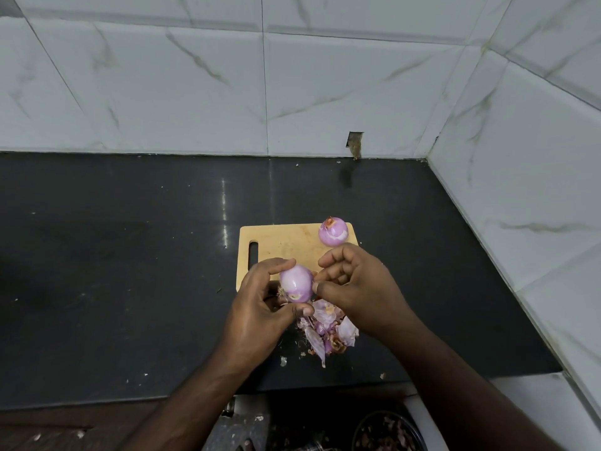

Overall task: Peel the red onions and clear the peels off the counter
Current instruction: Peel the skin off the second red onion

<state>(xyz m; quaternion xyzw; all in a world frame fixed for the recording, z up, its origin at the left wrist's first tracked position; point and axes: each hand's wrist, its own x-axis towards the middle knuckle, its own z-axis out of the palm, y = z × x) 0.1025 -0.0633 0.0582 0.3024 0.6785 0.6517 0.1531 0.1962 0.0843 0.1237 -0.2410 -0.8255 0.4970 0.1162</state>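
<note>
Above the near edge of the pale rectangular wooden cutting board (279, 245), on the dark polished stone counter (130, 271): peeling of a glossy pink-purple red onion (296, 283), largely stripped of dry skin. Left hand (260, 317) cradling that onion, fingers curled over its top and thumb hooked beneath. Right hand (357, 288) meeting it at the onion's right flank, thumb pressing against the skin, fingers loosely curled; whether a flake is being pinched there cannot be told. Hands thus working close together on 1 bulb.

Resting at the board's far right corner: a 2nd peeled purple onion (334, 231), its dry tip still attached. Lying directly beneath the hands, partly on the counter: a heap of papery pink-and-brown onion peels (328, 333), with small flakes scattered around it. Showing at the bottom edge: a dark round bin (387, 432) holding peel scraps.

Likely failures from here:
- Slipping of the smooth, skinless bulb out of the left hand, caused by a hard sideways thumb push.
- Rolling of the 2nd onion off the board corner, if nudged by the right hand just beside it.
- Scattering of light flakes over the counter edge during gathering, leaving the clearing incomplete.
</note>
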